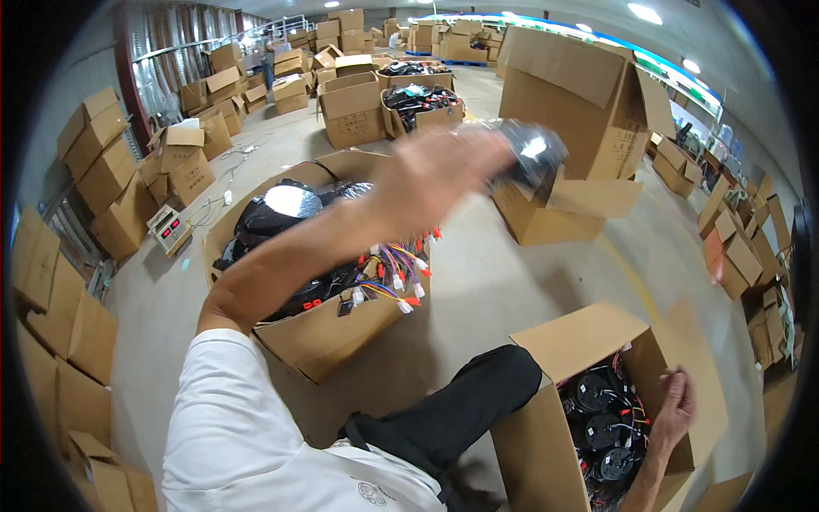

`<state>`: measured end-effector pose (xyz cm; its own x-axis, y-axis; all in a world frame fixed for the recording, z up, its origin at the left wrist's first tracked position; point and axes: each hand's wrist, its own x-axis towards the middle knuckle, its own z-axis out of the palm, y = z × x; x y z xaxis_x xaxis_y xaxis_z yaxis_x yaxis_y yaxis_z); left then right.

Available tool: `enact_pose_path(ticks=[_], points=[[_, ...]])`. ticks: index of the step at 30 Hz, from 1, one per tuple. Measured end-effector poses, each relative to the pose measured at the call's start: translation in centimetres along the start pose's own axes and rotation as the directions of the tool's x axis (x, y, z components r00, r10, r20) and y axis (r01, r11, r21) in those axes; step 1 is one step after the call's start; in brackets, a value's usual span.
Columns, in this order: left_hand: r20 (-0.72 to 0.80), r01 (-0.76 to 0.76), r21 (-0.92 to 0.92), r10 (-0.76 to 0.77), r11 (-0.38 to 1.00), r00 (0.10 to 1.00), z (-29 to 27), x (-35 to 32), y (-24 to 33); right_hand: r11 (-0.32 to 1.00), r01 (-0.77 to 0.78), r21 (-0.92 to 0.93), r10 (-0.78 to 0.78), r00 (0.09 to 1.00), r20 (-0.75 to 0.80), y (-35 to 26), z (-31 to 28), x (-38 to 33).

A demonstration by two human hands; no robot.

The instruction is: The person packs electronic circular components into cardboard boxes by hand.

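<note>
Nearest, the right hand (675,401) is raised by the right edge of an open carton (533,444) packed with black round units (601,431); whether its grip pinches anything, I cannot tell. Beyond, loose wire leads (394,271) spill over a second carton (333,346) — a low-passing forearm (290,269) could snag them. Farther out, the blurred left hand's (448,169) grip seems to pinch a dark wrapped piece (529,154) in midair — its slick-looking film could let it slip.

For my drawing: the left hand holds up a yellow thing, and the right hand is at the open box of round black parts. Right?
Not yellow: the head view shows the left hand holding up a dark, shiny thing. The right hand is at the open box of round black parts.
</note>
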<state>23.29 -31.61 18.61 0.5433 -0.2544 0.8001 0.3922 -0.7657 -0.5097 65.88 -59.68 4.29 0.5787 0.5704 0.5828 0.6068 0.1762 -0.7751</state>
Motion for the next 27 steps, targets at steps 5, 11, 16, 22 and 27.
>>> enact_pose_path(ticks=[5, 11, 16, 22, 27], points=[[-0.097, -0.238, -0.372, 0.218, 0.897, 0.971, 2.3, -0.5, 11.9, 0.992, 0.081, 0.101, -0.091, 0.991, 0.094, -10.8, 5.0, -0.3], [-0.154, -0.289, -0.572, 0.246, 0.768, 0.957, 2.4, -3.2, 16.9, 0.509, -0.788, 0.347, 0.268, 0.528, 0.806, -9.9, 11.1, -5.2], [0.226, 0.142, -0.223, -0.09, 0.964, 0.97, 3.5, -12.4, 5.5, 0.531, -0.777, 0.338, 0.422, 0.588, 0.69, -9.5, 8.8, -5.8], [-0.177, 0.719, 0.691, -0.982, -0.075, 0.067, -5.1, -31.2, -15.2, 0.458, -0.753, 0.472, 0.671, 0.641, 0.372, -1.9, -0.3, -5.6], [-0.05, 0.831, 0.452, -0.94, -0.323, -0.337, -7.0, -39.0, -15.8, 0.456, -0.793, 0.403, 0.821, 0.55, 0.152, -1.6, -1.6, -5.3]])
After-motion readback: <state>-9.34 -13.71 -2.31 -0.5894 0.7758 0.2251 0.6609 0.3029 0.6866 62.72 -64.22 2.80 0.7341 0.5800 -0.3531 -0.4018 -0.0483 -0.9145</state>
